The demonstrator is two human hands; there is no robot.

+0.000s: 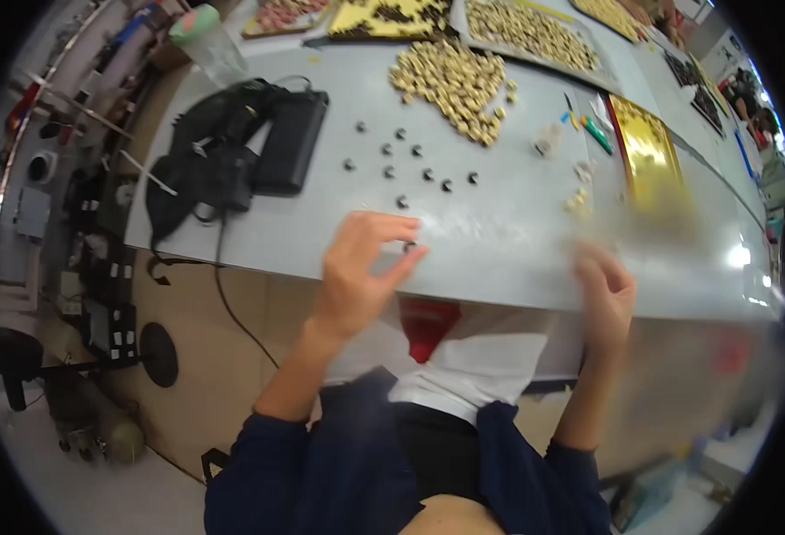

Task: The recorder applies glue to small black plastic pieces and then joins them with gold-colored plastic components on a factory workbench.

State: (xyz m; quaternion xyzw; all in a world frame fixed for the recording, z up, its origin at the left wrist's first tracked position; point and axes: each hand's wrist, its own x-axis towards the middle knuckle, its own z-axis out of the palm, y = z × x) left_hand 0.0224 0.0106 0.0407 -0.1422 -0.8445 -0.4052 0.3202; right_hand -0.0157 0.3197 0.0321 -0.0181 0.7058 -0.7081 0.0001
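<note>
Near the front edge of the table, my left hand has its thumb and fingers curled about a small black round piece, which shows between the fingertips. Just beyond it, several like black pieces with a pale spot lie scattered on the grey tabletop. My right hand is over the table edge further right, its fingers bent and smeared by motion; whether they hold anything cannot be made out. Past the black pieces lies a heap of small gold-coloured pieces.
A black bag and a black flat box lie at the left, with a clear jar behind. Trays of small pieces line the back. At the right are a shiny gold tray, a green tool and pale bits.
</note>
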